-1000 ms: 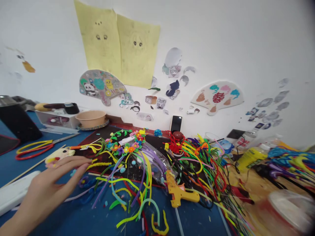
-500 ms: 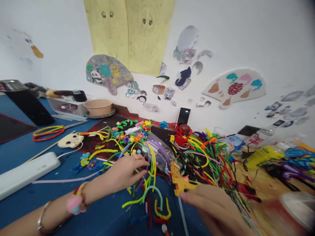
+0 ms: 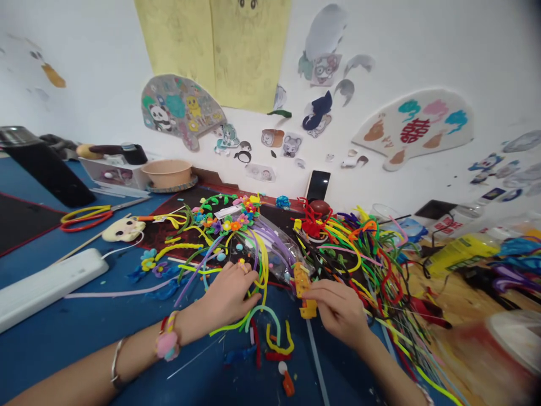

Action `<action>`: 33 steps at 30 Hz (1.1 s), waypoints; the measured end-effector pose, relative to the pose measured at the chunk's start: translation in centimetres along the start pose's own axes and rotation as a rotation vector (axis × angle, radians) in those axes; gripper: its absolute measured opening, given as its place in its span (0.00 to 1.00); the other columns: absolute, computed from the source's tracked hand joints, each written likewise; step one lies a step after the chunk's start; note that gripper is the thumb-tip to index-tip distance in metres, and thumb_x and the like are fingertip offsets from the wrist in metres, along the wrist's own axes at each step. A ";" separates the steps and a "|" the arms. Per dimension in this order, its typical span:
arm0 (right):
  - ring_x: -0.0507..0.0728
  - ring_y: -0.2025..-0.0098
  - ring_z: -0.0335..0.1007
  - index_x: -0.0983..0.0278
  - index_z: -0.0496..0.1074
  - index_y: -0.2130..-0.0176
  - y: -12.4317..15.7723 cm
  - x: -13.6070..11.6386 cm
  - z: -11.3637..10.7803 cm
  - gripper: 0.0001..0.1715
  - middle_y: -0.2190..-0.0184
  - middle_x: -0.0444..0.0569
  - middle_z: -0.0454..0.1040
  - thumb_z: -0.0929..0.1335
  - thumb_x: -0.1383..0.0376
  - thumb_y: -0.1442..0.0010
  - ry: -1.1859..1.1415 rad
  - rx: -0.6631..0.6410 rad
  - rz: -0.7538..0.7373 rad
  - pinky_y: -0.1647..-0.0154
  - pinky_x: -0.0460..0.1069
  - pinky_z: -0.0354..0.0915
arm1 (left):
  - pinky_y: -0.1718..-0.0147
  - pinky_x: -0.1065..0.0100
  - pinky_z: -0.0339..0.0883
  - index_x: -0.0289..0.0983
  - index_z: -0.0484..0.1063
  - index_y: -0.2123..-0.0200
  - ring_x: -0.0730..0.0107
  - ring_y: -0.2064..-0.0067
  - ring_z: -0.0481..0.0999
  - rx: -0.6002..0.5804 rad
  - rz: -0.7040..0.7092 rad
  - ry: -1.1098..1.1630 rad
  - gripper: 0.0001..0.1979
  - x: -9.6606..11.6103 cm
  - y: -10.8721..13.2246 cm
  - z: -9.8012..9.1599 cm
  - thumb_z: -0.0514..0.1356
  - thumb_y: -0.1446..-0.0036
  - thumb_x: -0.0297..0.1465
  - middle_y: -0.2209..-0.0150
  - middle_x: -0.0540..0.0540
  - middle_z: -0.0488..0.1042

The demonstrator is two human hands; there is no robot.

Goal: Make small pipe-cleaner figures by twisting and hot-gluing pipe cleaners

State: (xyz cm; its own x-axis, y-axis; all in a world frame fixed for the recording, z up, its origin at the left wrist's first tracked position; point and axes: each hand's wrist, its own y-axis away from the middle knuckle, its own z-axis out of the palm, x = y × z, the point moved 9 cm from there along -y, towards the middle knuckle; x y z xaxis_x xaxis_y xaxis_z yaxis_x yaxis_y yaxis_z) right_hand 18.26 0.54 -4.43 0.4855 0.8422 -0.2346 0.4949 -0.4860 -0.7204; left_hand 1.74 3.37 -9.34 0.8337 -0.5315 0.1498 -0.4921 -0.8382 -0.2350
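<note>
My left hand (image 3: pixel 231 286) is over the loose pipe cleaners, its fingers curled down and together. What it pinches, if anything, is hidden beneath it. Yellow pipe cleaners (image 3: pixel 264 265) pass beside its fingertips, and a purple pipe cleaner (image 3: pixel 196 274) slants away on its left. My right hand (image 3: pixel 341 310) has its fingers closed at the side of a yellow glue gun (image 3: pixel 302 280), with much of the handle out of sight. Behind both hands lies a wreath of pipe-cleaner flowers (image 3: pixel 232 224). A curved yellow pipe cleaner (image 3: pixel 279 348) rests on the blue table in front.
A tangle of coloured pipe cleaners (image 3: pixel 359 242) spreads to the right. On the left are a white power strip (image 3: pixel 51 287), scissors (image 3: pixel 91 217), a black flask (image 3: pixel 53 175) and a peach bowl (image 3: pixel 167 173). A phone (image 3: pixel 318 186) leans on the wall; a lidded cup (image 3: pixel 513 344) stands front right.
My right hand has closed in on the glue gun, which is now turned more upright. A purple pipe cleaner has shifted from under my left hand to its left side. The view has tilted down.
</note>
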 end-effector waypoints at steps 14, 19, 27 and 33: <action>0.54 0.70 0.73 0.63 0.73 0.66 0.6 -0.7 1.1 0.16 0.71 0.49 0.77 0.60 0.77 0.45 0.122 -0.082 -0.096 0.69 0.49 0.68 | 0.61 0.63 0.63 0.37 0.71 0.56 0.64 0.62 0.71 0.038 0.222 0.095 0.12 -1.5 -0.4 -3.0 0.50 0.38 0.31 0.63 0.43 0.72; 0.54 0.68 0.73 0.63 0.73 0.65 0.6 -0.7 0.8 0.16 0.71 0.49 0.77 0.61 0.78 0.45 0.115 -0.076 -0.087 0.68 0.50 0.68 | 0.66 0.64 0.64 0.38 0.67 0.53 0.65 0.68 0.71 -0.066 0.473 0.012 0.15 2.5 1.0 -2.0 0.48 0.37 0.37 0.65 0.44 0.73; 0.54 0.69 0.73 0.63 0.73 0.65 0.6 -0.8 0.2 0.16 0.71 0.48 0.77 0.61 0.77 0.45 0.117 -0.045 -0.094 0.68 0.49 0.68 | 0.73 0.66 0.62 0.35 0.67 0.58 0.68 0.72 0.69 -0.026 0.632 0.001 0.10 5.6 2.4 -1.6 0.49 0.40 0.28 0.69 0.44 0.71; 0.54 0.69 0.73 0.63 0.74 0.65 0.5 -0.8 0.0 0.17 0.72 0.48 0.77 0.60 0.77 0.45 0.135 -0.043 -0.096 0.68 0.49 0.68 | 0.68 0.65 0.62 0.37 0.70 0.69 0.66 0.68 0.69 -0.083 0.313 -0.006 0.08 -0.1 0.9 -2.7 0.52 0.48 0.23 0.69 0.47 0.71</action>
State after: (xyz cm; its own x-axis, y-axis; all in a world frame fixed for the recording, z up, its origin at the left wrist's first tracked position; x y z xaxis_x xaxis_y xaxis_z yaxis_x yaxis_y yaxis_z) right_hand 18.14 -0.41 -4.60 0.5255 0.8476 -0.0738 0.5725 -0.4165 -0.7062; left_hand 0.56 2.33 -6.98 0.6397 -0.7648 0.0773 -0.7436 -0.6412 -0.1896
